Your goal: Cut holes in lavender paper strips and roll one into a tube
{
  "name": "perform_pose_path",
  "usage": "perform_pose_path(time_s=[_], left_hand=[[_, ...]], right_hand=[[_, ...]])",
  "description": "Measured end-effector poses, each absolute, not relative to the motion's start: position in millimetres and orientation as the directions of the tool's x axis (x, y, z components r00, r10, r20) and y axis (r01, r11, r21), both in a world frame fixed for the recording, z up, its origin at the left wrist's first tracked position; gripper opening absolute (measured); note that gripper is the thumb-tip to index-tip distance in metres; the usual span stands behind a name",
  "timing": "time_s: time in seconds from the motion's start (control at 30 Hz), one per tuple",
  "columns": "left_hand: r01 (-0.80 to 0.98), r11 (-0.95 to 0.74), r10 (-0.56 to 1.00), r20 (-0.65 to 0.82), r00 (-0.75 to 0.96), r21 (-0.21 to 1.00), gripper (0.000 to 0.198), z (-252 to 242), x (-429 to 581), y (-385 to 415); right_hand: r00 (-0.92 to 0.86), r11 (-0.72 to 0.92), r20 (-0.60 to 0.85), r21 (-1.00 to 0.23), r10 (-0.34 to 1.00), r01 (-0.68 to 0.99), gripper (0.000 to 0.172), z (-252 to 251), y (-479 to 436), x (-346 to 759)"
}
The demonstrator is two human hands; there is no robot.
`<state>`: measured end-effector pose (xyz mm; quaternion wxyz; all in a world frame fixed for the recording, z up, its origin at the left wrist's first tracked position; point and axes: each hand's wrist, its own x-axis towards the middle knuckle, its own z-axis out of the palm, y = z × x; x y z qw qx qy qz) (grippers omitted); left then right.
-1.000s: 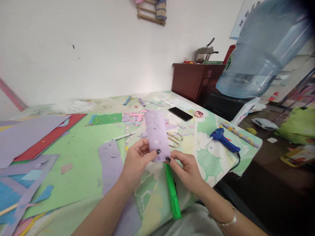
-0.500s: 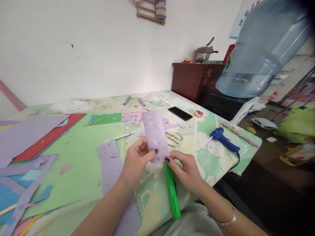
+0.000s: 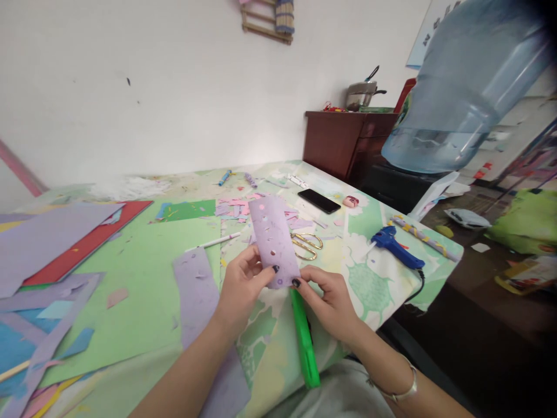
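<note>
A strip of purple paper [image 3: 275,238] with small cut holes stands up between my hands over the table. My left hand [image 3: 243,281] pinches its lower left edge, thumb on the front face. At the lower right corner, my right hand [image 3: 326,296] grips the same strip between thumb and fingertips. Below that corner lies a green utility knife [image 3: 305,342]. Gold-handled scissors [image 3: 310,246] rest just behind the strip, their blades hidden by it. A longer purple paper strip [image 3: 196,296] lies flat beside my left forearm, partly covered by it.
Green paper [image 3: 143,313] and coloured sheets [image 3: 61,238] spread over the left side. A white pen [image 3: 213,242], pink scraps [image 3: 235,208] and a black phone [image 3: 319,201] lie further back. A blue glue gun [image 3: 397,247] with a cord sits near the right edge, beside a water dispenser bottle [image 3: 448,116].
The held purple strip has tilted slightly, its top shifting a little left, and its holes show more clearly. Both hands keep nearly the same place and grip.
</note>
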<state>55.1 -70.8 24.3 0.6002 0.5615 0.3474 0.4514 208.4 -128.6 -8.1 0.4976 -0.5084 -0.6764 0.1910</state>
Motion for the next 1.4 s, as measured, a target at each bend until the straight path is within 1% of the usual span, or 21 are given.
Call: perform_pose_path(time_s=[0.1, 0.23, 0.33, 0.5, 0.73, 0.97, 1.17, 1.4], left_hand=[[-0.180, -0.050, 0.927, 0.113, 0.356, 0.982, 0.016, 22.3, 53.5, -70.2], [-0.248, -0.036, 0.907, 0.136, 0.398, 0.968, 0.021, 20.1, 52.2, -69.1], [-0.264, -0.024, 0.899, 0.137, 0.417, 0.964, 0.024, 20.1, 51.4, -68.9], [-0.275, -0.014, 0.900, 0.132, 0.415, 0.961, 0.020, 22.1, 51.2, -69.5], [-0.273, -0.022, 0.909, 0.133, 0.394, 0.962, 0.016, 24.0, 51.3, -70.3], [-0.263, -0.040, 0.906, 0.146, 0.398, 0.964, 0.015, 19.5, 51.3, -68.6], [-0.251, -0.064, 0.897, 0.166, 0.410, 0.966, 0.008, 22.6, 51.2, -71.1], [-0.188, -0.017, 0.890, 0.100, 0.445, 0.982, 0.011, 26.4, 53.1, -73.6]], right_hand=[[0.012, 0.410, 0.479, -0.764, 0.878, 0.498, 0.021, -7.4, -128.1, 208.4], [0.016, 0.409, 0.481, -0.762, 0.876, 0.502, 0.021, -6.4, -129.1, 207.7], [0.026, 0.400, 0.476, -0.766, 0.879, 0.503, 0.020, -6.9, -129.2, 207.5], [0.032, 0.395, 0.473, -0.771, 0.881, 0.500, 0.020, -7.4, -127.9, 207.9], [0.034, 0.392, 0.470, -0.771, 0.882, 0.502, 0.020, -6.7, -129.6, 208.3], [0.048, 0.386, 0.466, -0.782, 0.883, 0.489, 0.021, -6.6, -129.6, 207.9], [0.050, 0.399, 0.483, -0.773, 0.874, 0.494, 0.021, -6.0, -129.4, 208.7], [0.018, 0.412, 0.496, -0.741, 0.868, 0.531, 0.019, -6.4, -129.7, 207.6]])
